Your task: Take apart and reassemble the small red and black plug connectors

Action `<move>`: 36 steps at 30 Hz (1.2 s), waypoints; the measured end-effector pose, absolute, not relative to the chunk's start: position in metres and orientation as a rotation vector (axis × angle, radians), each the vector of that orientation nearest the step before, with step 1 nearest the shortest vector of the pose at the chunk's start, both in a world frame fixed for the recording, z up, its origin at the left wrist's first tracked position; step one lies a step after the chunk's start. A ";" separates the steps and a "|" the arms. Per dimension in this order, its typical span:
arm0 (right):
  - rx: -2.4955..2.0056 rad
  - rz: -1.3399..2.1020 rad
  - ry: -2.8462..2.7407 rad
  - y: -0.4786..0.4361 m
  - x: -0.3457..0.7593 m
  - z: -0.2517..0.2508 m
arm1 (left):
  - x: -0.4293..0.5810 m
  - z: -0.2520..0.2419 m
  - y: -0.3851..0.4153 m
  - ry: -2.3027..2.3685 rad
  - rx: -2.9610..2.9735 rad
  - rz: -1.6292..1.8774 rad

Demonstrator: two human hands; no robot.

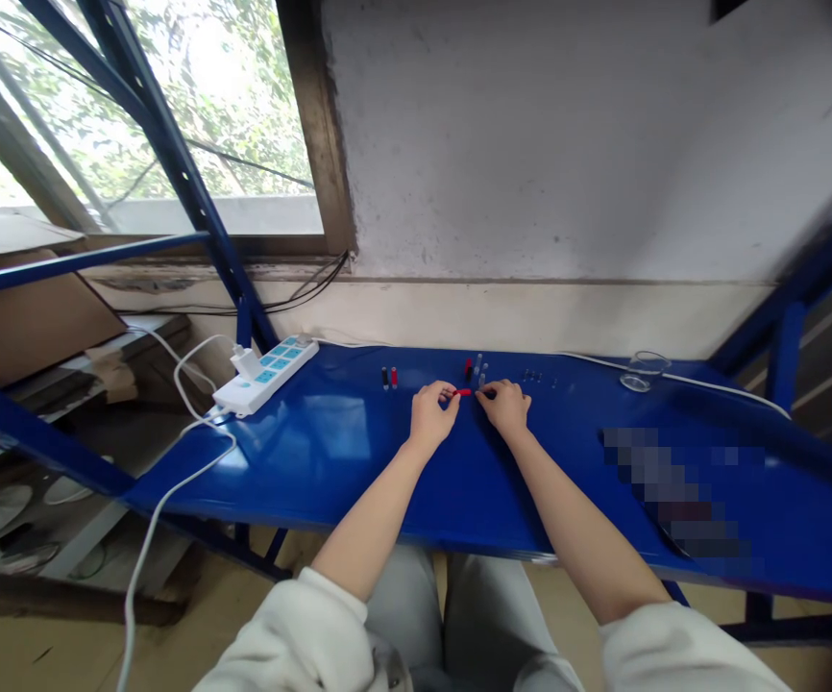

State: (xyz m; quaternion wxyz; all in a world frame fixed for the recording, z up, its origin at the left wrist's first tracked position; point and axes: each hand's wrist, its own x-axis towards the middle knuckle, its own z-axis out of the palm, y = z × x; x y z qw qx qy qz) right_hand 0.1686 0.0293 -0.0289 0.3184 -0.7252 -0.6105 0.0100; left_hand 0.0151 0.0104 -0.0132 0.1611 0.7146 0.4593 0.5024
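Observation:
My left hand (431,415) is closed, pinching a small red cylinder (463,392) that lies level between its fingertips. Just to the right, my right hand (506,409) has thumb and forefinger pressed together close to the cylinder's free end. Whatever sits in that pinch is too small to name. Behind the hands stand a small red and black piece (468,369) and clear little tubes (479,362). Left of them, a black tube (385,378) and a red tube (394,378) stand upright side by side. Several tiny clear parts (533,376) lie beyond my right hand.
Everything rests on a blue tabletop (344,481) against a wall. A white power strip (266,377) with a plugged-in cord sits at the left end. At the back right is a clear round container (639,373) by a white cable. A pixelated dark object (675,495) lies right.

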 end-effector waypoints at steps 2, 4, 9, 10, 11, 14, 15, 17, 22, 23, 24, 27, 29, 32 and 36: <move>-1.854 -0.030 -1.696 0.026 0.166 -0.028 | 0.014 -0.010 0.009 1.312 2.017 1.486; -1.770 -0.098 -1.799 0.021 0.163 -0.026 | 0.013 -0.008 0.009 1.312 1.987 1.526; -1.657 -0.194 -1.914 0.011 0.159 -0.020 | 0.013 -0.005 0.009 1.280 1.919 1.576; -1.654 -0.207 -1.915 0.010 0.160 -0.019 | 0.013 -0.005 0.009 1.274 1.906 1.587; -1.653 -0.220 -1.915 0.009 0.160 -0.017 | 0.013 -0.005 0.009 1.265 1.896 1.599; -1.659 -0.273 -1.930 0.005 0.161 -0.012 | 0.013 -0.004 0.008 1.237 1.880 1.630; -1.664 -0.294 -1.934 0.004 0.161 -0.010 | 0.013 -0.004 0.007 1.232 1.882 1.633; -1.671 -0.335 -1.938 0.002 0.162 -0.007 | 0.014 -0.003 0.006 1.228 1.895 1.628; -1.682 -0.399 -1.924 -0.002 0.163 -0.001 | 0.015 -0.001 0.000 1.171 2.008 1.537; -1.684 -0.399 -1.920 -0.002 0.163 -0.001 | 0.015 -0.001 -0.001 1.149 2.044 1.509; -1.685 -0.398 -1.916 -0.002 0.163 -0.001 | 0.015 -0.001 -0.002 1.128 2.077 1.485; -1.672 -0.399 -1.920 -0.003 0.162 -0.001 | 0.015 -0.002 -0.001 1.107 2.093 1.467; -1.657 -0.409 -1.933 -0.003 0.162 0.000 | 0.014 -0.004 0.001 1.126 2.054 1.479; -1.641 -0.427 -1.953 -0.004 0.162 0.001 | 0.014 -0.006 0.003 1.136 2.013 1.486; -1.626 -0.445 -1.967 -0.005 0.160 0.002 | 0.014 -0.005 0.003 1.112 2.014 1.472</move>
